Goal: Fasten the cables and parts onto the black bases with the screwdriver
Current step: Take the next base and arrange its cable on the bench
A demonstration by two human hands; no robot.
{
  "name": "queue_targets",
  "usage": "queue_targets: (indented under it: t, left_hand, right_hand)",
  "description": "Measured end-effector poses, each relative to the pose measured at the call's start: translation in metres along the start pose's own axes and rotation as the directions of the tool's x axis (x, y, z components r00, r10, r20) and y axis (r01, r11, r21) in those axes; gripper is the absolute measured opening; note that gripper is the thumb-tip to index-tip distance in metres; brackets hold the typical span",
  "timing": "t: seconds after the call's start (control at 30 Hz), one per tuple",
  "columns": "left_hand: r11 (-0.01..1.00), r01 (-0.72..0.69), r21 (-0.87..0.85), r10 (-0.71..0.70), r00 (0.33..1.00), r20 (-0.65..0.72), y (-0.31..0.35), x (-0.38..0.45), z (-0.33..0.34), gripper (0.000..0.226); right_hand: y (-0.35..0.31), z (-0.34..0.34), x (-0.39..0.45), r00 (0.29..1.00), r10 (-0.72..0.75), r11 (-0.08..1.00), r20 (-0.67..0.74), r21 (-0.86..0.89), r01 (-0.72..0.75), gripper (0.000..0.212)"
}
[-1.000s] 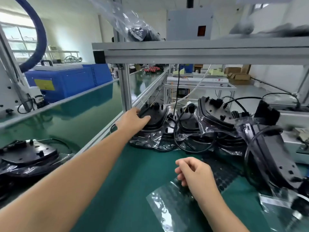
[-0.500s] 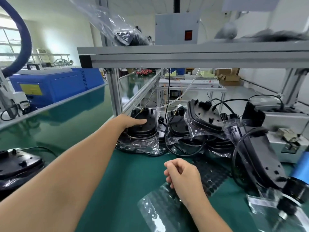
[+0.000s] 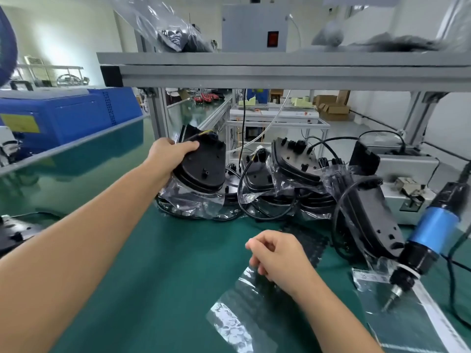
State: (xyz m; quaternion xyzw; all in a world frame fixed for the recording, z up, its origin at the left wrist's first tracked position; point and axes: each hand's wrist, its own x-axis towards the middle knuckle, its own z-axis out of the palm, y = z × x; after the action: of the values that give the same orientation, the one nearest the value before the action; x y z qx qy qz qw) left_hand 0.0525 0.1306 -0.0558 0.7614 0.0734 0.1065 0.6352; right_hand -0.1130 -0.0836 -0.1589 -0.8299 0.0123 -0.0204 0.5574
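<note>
At the left of the bench, the left hand (image 3: 170, 154) grips the upper edge of one black base (image 3: 202, 169), tilted up on edge above the pile of bagged bases (image 3: 277, 182) at the back of the green mat (image 3: 158, 271); its clear bag (image 3: 196, 202) hangs loose beneath and touches the pile. Judged risk: the bag or a trailing black cable (image 3: 257, 212) may snag on neighbouring bases and drag them forward as the base comes away; the grip is on one edge only, so the base could swing or slip. Overhead, the grey shelf rail (image 3: 254, 75) sits low above the pile; a high lift would likely strike it; the frame post (image 3: 159, 115) stands just beside the hand on its left. Open room lies toward the person, on bare mat between the two forearms. At centre, the right hand (image 3: 277, 258) is loosely curled and rests on a flat clear bag (image 3: 242, 317); whether it pinches the film cannot be told. At the right, the blue screwdriver (image 3: 430, 235) hangs tip-down over another flat bag, near a leaning base; a wide sweep could knock it.
</note>
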Motion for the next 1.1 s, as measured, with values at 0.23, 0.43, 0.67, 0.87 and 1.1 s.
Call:
queue_targets:
  t: [0.23,0.43,0.67,0.87,1.1]
  left_hand:
    - [0.979,-0.191,-0.07,0.201,0.965,0.17,-0.038,-0.098,-0.015,0.068]
    - [0.966,-0.257,0.007,0.252,0.953,0.166,-0.076,-0.118,-0.027,0.07]
    - [0.867,-0.471,-0.164,0.483,0.875,0.041,-0.054,-0.116,-0.041,0.048]
    - [0.906,-0.334,-0.26,0.357,0.933,0.044,-0.063,-0.117,-0.038,0.057]
    - [0.944,-0.28,-0.174,0.304,0.944,0.127,-0.091,-0.137,-0.008,0.053]
  right_hand:
    - [0.006,-0.001,-0.008,0.993,-0.01,0.997,-0.122,0.074,0.019,0.02]
    - [0.013,0.005,-0.009,0.989,-0.037,0.999,-0.144,-0.003,0.037,0.02]
    - [0.016,0.005,-0.009,0.989,-0.064,0.996,-0.133,-0.069,0.055,0.022]
    - [0.015,0.004,-0.008,0.985,-0.096,0.994,-0.144,-0.07,0.087,0.022]
    - [0.001,0.019,-0.006,0.996,-0.073,0.957,0.049,0.285,0.056,0.073]
